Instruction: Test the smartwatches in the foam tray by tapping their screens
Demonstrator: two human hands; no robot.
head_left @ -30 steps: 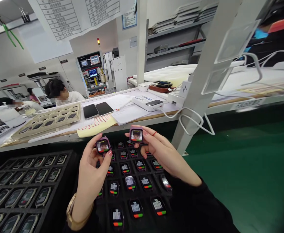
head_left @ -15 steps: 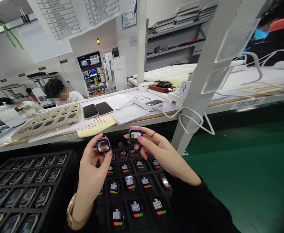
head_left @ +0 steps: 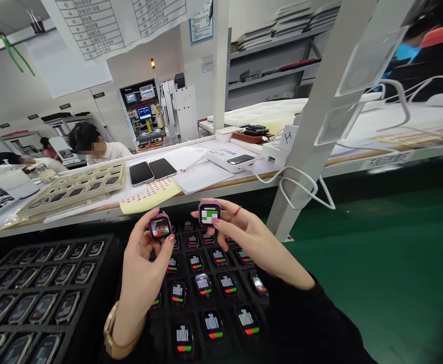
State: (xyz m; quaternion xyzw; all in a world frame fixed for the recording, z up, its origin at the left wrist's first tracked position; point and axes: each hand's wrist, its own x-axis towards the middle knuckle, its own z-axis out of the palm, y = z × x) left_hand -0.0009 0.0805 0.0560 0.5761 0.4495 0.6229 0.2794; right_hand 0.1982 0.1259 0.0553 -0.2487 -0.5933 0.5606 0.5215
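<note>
My left hand pinches a purple-rimmed smartwatch case between thumb and fingers, its screen lit with a picture and a red-green strip. In my right hand is a second purple smartwatch, with the thumb resting on its lower screen; white and green blocks show there. No straps are visible on either. Both are held above a black foam tray of similar watches, most with lit screens of white text over red and green bars. My forearms hide parts of that tray.
A second black tray of pale-rimmed watches stands at left. On the bench beyond are two phones, a beige compartment tray, papers, and a white box with a cable. A slanted white post rises at right. Other people sit farther back.
The right-hand watch's screen has gone from mostly dark with a green patch to several white and green blocks. That watch has shifted slightly left. The left hand has barely moved.
</note>
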